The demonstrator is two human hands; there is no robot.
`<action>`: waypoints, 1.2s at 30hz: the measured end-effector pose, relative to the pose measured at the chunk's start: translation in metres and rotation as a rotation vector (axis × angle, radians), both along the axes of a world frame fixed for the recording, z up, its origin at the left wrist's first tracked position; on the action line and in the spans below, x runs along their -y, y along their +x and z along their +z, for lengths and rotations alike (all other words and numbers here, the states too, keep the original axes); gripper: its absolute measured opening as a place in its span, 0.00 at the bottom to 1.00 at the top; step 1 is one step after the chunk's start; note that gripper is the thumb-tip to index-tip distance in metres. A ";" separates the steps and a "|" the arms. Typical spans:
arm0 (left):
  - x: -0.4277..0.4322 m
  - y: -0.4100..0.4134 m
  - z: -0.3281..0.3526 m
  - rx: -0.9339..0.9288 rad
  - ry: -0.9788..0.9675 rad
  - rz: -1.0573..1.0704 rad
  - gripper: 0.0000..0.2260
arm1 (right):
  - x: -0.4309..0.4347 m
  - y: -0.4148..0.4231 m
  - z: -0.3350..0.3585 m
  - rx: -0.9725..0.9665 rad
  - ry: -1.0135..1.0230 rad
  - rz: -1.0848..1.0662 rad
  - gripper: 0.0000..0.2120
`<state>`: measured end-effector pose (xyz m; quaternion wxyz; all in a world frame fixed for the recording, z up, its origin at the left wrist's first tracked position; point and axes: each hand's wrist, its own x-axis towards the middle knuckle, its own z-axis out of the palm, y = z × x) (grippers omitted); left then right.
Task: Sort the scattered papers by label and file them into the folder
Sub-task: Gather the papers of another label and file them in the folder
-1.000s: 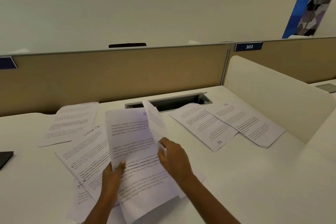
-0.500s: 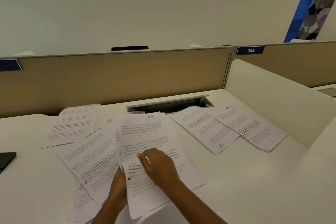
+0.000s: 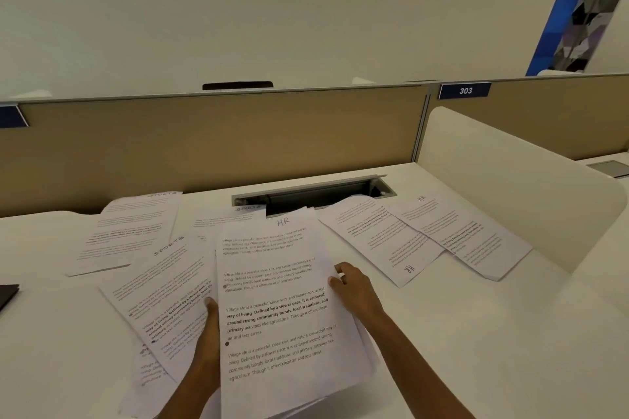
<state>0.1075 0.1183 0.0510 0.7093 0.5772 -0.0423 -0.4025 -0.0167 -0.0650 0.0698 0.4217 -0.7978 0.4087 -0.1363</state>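
Front and centre on the white worktop (image 3: 442,333), both hands hold an HR stack (image 3: 282,309): left hand (image 3: 207,343) grasping its left edge, thumb on top, right hand (image 3: 354,289) curled round the right edge. Crowding the left side, two SPORTS sheets (image 3: 160,292) slide under the stack, another SPORTS page (image 3: 129,231) lies beyond. Over to the right, two HR sheets (image 3: 425,238) overlap, one turned upside down. Behind them, an open cable tray (image 3: 316,194) runs along a tan partition (image 3: 211,143). Dark object (image 3: 6,294) at far left edge, folder or not, can't tell.
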 end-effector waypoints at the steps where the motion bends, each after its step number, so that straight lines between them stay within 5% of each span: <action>1: 0.001 0.002 -0.001 -0.040 -0.048 -0.003 0.25 | 0.000 -0.001 -0.001 0.027 0.024 -0.004 0.14; 5: 0.010 0.002 -0.004 0.104 -0.016 -0.058 0.14 | 0.009 0.000 -0.009 0.044 0.009 0.013 0.13; 10: 0.020 0.007 -0.011 0.220 0.087 -0.043 0.13 | 0.042 -0.009 -0.027 -0.052 -0.265 -0.015 0.12; 15: 0.028 0.015 -0.020 0.229 0.110 -0.037 0.14 | 0.077 -0.024 -0.044 -0.511 -0.391 -0.077 0.25; 19: 0.030 0.020 -0.023 0.242 0.138 -0.033 0.17 | 0.090 -0.040 -0.062 -0.662 -0.458 -0.132 0.23; 25: 0.029 0.024 -0.025 0.259 0.134 -0.019 0.15 | 0.101 -0.051 -0.071 -0.636 -0.687 -0.110 0.22; 29: 0.024 0.030 -0.028 0.265 0.117 -0.007 0.15 | 0.096 -0.053 -0.074 -0.565 -0.652 -0.123 0.17; 36: 0.019 0.038 -0.027 0.227 0.030 0.038 0.14 | 0.059 -0.052 -0.087 -0.447 -0.576 -0.001 0.23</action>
